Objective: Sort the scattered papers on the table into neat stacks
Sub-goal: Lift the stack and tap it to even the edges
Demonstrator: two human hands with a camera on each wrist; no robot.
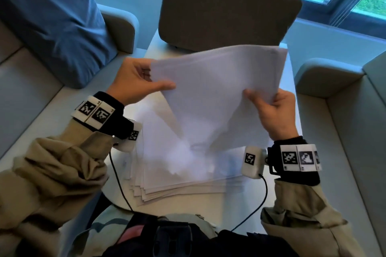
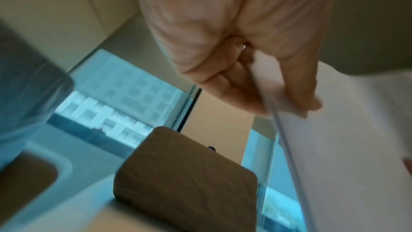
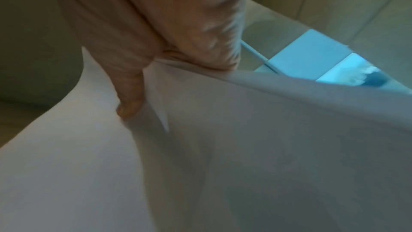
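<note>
Papers (image 1: 219,81), blank with no legible print, lift off the stack (image 1: 188,181); left hand (image 1: 133,83) pinches one edge, right hand (image 1: 273,115) grips the other, thumbs on top

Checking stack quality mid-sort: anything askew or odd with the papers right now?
Yes. The stack on the table is fanned, with staggered edges showing at its near left corner, not squared. The held sheets are lifted at a tilt, pinched by the left hand and right hand, edges slightly offset. No tears visible.
</note>
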